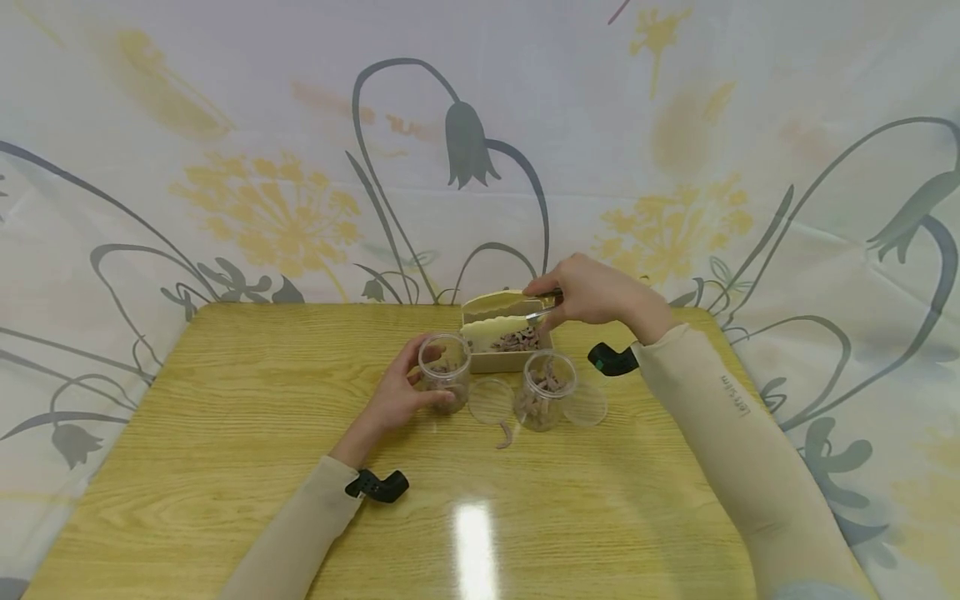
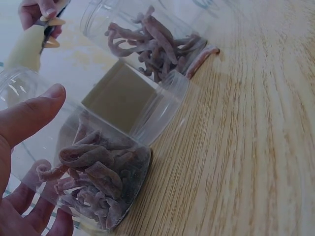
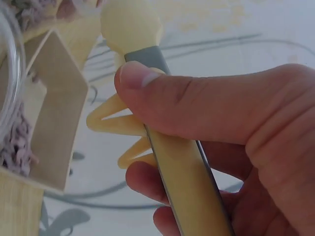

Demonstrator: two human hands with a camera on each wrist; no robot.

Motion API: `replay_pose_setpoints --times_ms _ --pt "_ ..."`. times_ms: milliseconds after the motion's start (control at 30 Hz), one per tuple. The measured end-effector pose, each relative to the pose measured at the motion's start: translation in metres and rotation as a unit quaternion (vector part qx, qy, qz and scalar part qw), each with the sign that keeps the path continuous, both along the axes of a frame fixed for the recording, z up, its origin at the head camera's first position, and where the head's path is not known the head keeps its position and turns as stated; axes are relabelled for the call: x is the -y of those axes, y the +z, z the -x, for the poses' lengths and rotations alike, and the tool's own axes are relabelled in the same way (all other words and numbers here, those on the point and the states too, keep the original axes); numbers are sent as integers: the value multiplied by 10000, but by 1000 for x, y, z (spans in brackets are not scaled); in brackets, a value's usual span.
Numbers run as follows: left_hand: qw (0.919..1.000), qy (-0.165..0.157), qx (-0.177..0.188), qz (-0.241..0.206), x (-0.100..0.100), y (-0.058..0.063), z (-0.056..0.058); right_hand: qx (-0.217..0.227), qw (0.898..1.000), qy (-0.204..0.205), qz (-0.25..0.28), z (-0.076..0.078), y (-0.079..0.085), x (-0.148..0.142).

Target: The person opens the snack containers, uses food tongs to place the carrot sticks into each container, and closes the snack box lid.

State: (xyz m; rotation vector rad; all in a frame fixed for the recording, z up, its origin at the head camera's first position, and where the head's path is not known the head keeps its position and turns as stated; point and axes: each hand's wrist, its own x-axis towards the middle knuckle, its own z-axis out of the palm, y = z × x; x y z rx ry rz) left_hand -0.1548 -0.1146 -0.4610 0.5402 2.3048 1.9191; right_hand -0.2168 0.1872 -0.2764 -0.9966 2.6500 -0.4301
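My left hand (image 1: 393, 396) grips a clear plastic jar (image 1: 446, 354), thumb on one side and fingers round the other. Brownish-purple curled strips (image 2: 93, 179) lie in the bottom of that jar, in the left wrist view. My right hand (image 1: 592, 292) holds yellow tongs (image 3: 182, 182) by the handles, thumb on top. Their two scalloped pale-yellow heads stand apart over a beige box (image 1: 501, 363), which holds more of the strips (image 1: 517, 340). Whether the tongs pinch any strip cannot be seen.
A second clear jar (image 1: 540, 417) with strips stands to the right, before the box. One clear round lid (image 1: 491, 402) lies between the jars, another lid (image 1: 585, 406) right of the second. A loose strip (image 1: 506, 435) rests on the wooden table (image 1: 262, 417). Flowered cloth (image 1: 300, 125) hangs behind.
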Motion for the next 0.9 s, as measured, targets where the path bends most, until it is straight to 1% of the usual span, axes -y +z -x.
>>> replay_pose_setpoints --times_ms 67,167,267,367,400,467,600,633,667,767,900 --pt "10000 -15 -13 -4 0 0 0 -32 9997 -181 -177 4 -1 -6" --pt "10000 -11 -5 -6 0 0 0 -55 9972 -436 -607 9 -5 -13" --pt "10000 -4 21 -12 0 0 0 33 9922 -678 -1048 12 -8 -16" --pt "10000 -5 49 -39 -1 0 0 169 9871 -849 -1348 14 -13 -16" --pt "10000 -20 45 -37 -1 4 -2 180 9857 -873 -1429 14 -15 -16" --pt "10000 -24 44 -52 -1 3 -2 175 9832 -896 -1581 13 -20 -15" --pt "10000 -12 54 -37 -1 3 -2 30 9774 -806 -1952 12 -28 -7" --pt "10000 0 64 -43 -1 -1 -1 4 9755 -796 -2053 11 -29 -5" --pt "10000 0 71 -49 -1 0 -1 -33 9739 -794 -2126 11 -30 -3" --pt "10000 -3 69 -28 -1 0 -1 -144 9681 -833 -2361 10 -32 6" --pt "10000 -12 35 -40 -1 0 -2 -229 9629 -936 -2521 9 -30 19"
